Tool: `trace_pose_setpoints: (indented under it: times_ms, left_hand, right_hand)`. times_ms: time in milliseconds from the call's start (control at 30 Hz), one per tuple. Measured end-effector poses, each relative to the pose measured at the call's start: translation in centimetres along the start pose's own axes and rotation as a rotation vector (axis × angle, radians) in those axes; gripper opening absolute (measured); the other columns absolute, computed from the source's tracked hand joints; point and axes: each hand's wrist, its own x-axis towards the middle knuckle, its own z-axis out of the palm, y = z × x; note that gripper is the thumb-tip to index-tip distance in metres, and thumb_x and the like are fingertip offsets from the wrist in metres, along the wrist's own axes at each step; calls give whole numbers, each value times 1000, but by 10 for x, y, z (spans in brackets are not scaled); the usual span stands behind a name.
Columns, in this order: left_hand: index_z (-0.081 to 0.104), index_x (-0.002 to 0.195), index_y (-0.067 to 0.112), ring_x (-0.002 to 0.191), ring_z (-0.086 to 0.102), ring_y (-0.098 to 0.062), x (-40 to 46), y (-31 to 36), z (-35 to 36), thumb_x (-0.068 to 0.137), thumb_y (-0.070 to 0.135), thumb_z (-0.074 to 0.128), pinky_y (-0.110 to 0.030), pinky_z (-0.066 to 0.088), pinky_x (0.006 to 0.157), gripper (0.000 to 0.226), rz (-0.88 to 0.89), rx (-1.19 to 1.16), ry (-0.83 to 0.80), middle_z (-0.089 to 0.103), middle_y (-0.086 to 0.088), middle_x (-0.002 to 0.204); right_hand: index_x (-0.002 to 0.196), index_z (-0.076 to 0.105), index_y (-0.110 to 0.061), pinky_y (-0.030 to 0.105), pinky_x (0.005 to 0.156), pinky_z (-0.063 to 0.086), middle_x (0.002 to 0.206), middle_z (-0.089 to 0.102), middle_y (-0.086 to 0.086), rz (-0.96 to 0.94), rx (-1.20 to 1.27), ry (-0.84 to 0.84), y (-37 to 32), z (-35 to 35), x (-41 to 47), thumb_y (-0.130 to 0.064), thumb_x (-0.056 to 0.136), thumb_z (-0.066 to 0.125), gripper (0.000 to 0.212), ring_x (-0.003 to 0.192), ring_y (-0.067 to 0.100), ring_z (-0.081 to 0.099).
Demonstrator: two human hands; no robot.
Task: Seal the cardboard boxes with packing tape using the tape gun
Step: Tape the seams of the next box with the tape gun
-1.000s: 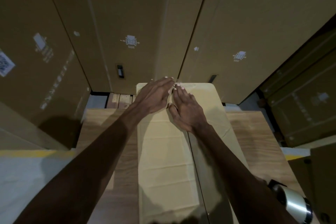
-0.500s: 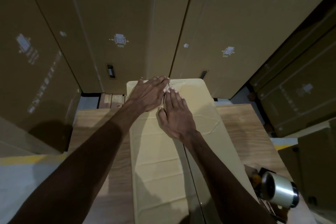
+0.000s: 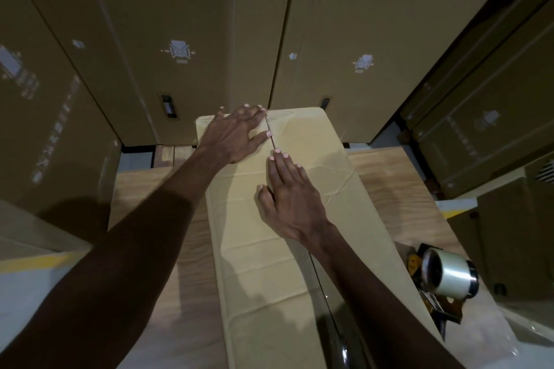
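A long, narrow cardboard box (image 3: 257, 263) lies lengthwise on a wooden table (image 3: 156, 219), its centre seam running away from me. My left hand (image 3: 233, 135) lies flat on the left flap near the far end, fingers spread and holding nothing. My right hand (image 3: 290, 198) presses flat on the seam a little nearer to me, thumb out to the left. A tape gun (image 3: 443, 278) with a roll of clear tape rests on the table to the right of the box, apart from both hands.
Tall cardboard boxes (image 3: 186, 39) stand upright close behind the table and to the left. More stacked boxes (image 3: 479, 129) fill the right side. A pallet (image 3: 168, 156) shows behind the table. The floor at left has a yellow line (image 3: 33, 260).
My right hand has slid back along the seam toward me, while my left hand stays near the far end. The view has shifted, bringing the tape gun more fully into sight.
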Motion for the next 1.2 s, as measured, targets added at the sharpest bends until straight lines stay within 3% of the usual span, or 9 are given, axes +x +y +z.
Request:
trace_pose_setpoints:
  times_ms: [267, 433, 600, 733, 933, 1200]
  left_hand:
    - [15, 161, 23, 156, 5, -19, -17, 25, 1, 107, 50, 18, -68, 8, 117, 60, -51, 69, -42, 4, 6, 169]
    - [12, 162, 24, 155, 4, -13, -30, 34, 6, 105, 54, 17, -66, 7, 118, 64, -16, 99, -72, 4, 11, 169]
    - [13, 161, 25, 155, 5, -12, -28, 37, 8, 105, 53, 18, -66, 8, 119, 63, -23, 122, -66, 7, 12, 169]
    - [12, 162, 23, 156, 2, -15, -37, 44, 7, 105, 53, 17, -68, 5, 118, 64, -57, 94, -66, 3, 10, 169]
    - [6, 162, 23, 155, -1, -14, -65, 67, 15, 95, 75, 13, -63, -1, 120, 85, -59, 45, -105, -1, 8, 169]
    - [9, 162, 22, 156, 2, -18, -69, 73, 11, 96, 75, 12, -64, 2, 120, 85, -87, 72, -100, 2, 6, 169]
  right_hand:
    - [158, 24, -4, 40, 127, 10, 168, 16, 13, 18, 8, 25, -3, 11, -40, -45, 96, 17, 75, 156, 22, 10]
    - [159, 19, -4, 41, 127, 9, 169, 10, 12, 11, 24, -28, -2, 5, -45, -42, 100, 20, 70, 157, 21, 5]
    - [154, 34, 1, 43, 124, 23, 163, 29, 18, 5, -1, 76, -4, 16, -95, -39, 101, 30, 66, 153, 29, 24]
    - [157, 28, -3, 41, 126, 15, 166, 22, 14, 23, 31, 80, -6, 22, -109, -40, 101, 29, 67, 155, 24, 16]
    - [159, 21, -2, 41, 127, 11, 167, 16, 16, 53, 58, 50, -10, 18, -111, -45, 100, 22, 73, 156, 25, 10]
    - [160, 17, -3, 38, 127, 6, 168, 11, 15, 22, 58, -5, -10, 17, -185, -50, 101, 19, 75, 157, 23, 6]
